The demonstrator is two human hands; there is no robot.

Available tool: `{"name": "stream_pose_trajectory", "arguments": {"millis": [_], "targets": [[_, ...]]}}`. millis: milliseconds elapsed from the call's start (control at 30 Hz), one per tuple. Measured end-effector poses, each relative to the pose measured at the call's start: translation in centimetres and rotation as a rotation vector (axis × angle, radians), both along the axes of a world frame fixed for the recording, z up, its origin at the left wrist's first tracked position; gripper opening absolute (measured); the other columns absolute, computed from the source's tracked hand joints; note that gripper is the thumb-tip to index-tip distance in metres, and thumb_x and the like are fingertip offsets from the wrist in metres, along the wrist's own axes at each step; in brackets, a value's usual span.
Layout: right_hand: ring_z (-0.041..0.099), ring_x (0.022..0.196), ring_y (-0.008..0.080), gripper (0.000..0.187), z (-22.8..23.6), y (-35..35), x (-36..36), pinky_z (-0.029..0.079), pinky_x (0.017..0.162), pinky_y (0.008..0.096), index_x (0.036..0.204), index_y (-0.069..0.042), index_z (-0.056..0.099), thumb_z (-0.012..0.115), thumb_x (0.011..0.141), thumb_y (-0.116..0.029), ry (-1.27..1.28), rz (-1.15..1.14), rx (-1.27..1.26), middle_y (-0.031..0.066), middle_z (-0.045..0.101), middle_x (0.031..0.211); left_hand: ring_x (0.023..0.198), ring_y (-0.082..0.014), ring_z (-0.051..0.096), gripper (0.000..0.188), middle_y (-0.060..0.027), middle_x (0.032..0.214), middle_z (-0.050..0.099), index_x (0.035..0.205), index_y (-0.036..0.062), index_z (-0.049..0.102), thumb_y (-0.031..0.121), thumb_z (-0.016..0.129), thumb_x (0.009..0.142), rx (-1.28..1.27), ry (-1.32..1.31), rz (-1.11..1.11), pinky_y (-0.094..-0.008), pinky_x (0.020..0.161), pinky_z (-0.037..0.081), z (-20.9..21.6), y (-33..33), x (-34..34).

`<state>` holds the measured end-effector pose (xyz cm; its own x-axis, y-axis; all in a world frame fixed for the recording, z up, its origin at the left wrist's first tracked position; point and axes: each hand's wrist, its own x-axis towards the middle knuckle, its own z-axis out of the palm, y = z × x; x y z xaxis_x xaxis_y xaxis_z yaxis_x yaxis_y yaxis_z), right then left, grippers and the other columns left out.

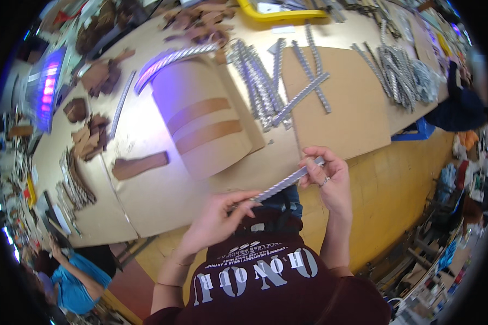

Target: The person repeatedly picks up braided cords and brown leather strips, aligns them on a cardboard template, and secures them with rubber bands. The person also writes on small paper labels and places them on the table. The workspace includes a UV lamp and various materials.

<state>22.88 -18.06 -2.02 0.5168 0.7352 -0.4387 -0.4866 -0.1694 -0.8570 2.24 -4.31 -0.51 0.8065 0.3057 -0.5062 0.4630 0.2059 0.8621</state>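
Observation:
A short silver-grey braided strip is stretched between my two hands, just in front of the table's near edge. My left hand pinches its lower left end between thumb and fingers. At the upper right end, my right hand, with a ring on one finger, grips the strip. Beyond my hands stands a curved cardboard form with two brown bands across it. Over the form's far end lies another braided strip.
To the form's right is a bundle of braided strips, beside a flat cardboard sheet. More strips are heaped farther right. Brown pieces lie at left on the table. A person in blue is at lower left.

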Motion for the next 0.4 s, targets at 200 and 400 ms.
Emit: {"name": "stream_pose_trajectory", "arguments": {"millis": [200,400], "targets": [[0.067,0.074,0.0128,0.017,-3.2,1.8,-4.2,0.057,0.067,0.0234,0.107,0.003,0.059,0.063,0.091,-0.002,-0.106,0.143,-0.115,0.0084,0.065,0.089,0.109,-0.0285,0.062,0.029,-0.0165,0.115,0.065,0.115,0.0016,0.064,0.004,0.06,0.087,0.86,0.152,0.102,-0.037,0.093,0.047,-2.2,0.0,-5.7],[0.067,0.076,0.0139,0.018,-3.3,3.2,-6.2,0.057,0.068,0.0232,0.108,0.002,0.058,0.064,0.091,-0.003,-0.452,0.166,-0.31,0.0093,0.065,0.092,0.132,-0.0366,0.042,0.047,-0.0209,0.145,0.042,0.125,0.0083,0.058,0.019,0.071,0.081,1.235,0.054,0.054,-0.0523,0.112,0.026,-5.5,-5.6,-5.3]]}}
